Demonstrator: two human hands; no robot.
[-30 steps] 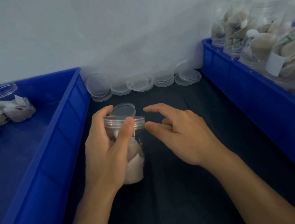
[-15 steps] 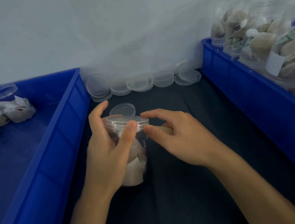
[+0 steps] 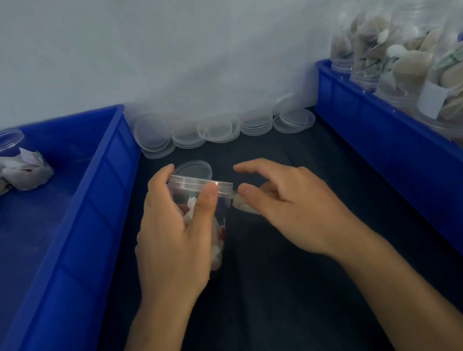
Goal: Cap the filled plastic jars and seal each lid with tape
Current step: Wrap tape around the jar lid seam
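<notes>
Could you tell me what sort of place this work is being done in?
Probably a small packing bench. Two blue crates flank a dark table: the right crate holds filled clear jars, the left crate holds open jars and white pouches. Stacks of spare lids line the wall.

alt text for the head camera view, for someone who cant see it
A person's left hand grips a clear lidded jar of pale packets on a dark table, while the right hand pinches something small and pale beside the lid. Blue bins flank the table: the left bin nearly bare, the right bin crowded with filled jars. Spare lids line the wall.
</notes>
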